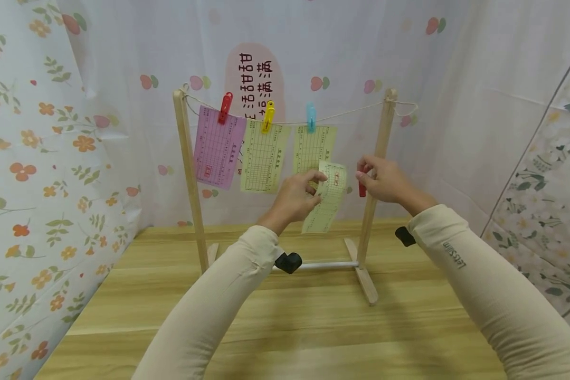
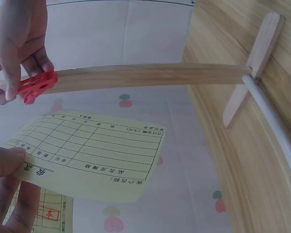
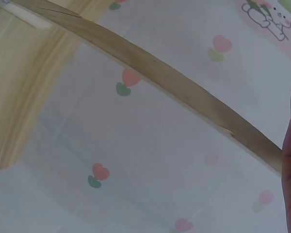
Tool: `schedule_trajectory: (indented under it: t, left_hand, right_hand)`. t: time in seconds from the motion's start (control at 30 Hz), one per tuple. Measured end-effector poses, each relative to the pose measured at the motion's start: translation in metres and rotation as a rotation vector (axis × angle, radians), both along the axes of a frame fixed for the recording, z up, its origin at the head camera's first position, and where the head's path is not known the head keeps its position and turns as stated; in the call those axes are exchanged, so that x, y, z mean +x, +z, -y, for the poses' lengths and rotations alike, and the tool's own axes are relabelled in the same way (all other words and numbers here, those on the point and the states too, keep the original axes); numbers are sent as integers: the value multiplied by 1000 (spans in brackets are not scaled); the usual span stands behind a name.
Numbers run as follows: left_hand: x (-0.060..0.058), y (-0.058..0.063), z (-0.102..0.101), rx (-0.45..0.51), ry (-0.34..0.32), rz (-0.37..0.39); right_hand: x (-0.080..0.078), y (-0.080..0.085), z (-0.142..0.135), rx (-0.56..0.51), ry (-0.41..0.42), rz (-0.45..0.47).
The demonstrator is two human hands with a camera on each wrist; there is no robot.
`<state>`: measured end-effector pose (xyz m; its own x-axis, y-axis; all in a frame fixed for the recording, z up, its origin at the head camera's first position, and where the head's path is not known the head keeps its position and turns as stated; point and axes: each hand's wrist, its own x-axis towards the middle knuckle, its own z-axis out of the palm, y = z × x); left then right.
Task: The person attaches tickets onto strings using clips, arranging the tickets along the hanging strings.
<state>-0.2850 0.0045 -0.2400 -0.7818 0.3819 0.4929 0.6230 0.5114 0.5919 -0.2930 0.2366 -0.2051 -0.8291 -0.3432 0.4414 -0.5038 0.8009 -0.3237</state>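
Note:
A yellow printed receipt slip with a red stamp is pinched at its edge by my left hand; the left wrist view shows the slip curving away from the fingers. My right hand, beside the right post, holds a red clothespin, seen also as a red clip in the left wrist view. On the string hang a purple slip under a red clothespin, a yellow slip under a yellow clothespin, and another yellow slip under a blue clothespin.
Two wooden posts, left and right, carry the string. A white bar joins their feet, above the wooden table. Behind hangs a patterned curtain; a floral curtain is at left.

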Motion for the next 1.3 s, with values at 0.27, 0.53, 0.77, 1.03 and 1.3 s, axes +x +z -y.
schedule_trajectory:
  t: [0.27,0.53,0.77,1.03,1.3]
  left_hand:
    - [-4,3,-8,42,-11,26]
    - [-7,8,-14,49,-4,-10]
    - [-8,12,-20,66,3,-19]
    - [-9,15,-27,92,-13,-6]
    - [-11,13,-32,101,-16,-78]
  right_hand:
    - [0,14,5,-38,-25,-28]
    - [0,31,9,-43,-40,-20]
    - [3,45,13,-63,-80,6]
    - [5,58,13,-82,-109,33]
    - [4,64,13,-87,-108,-6]
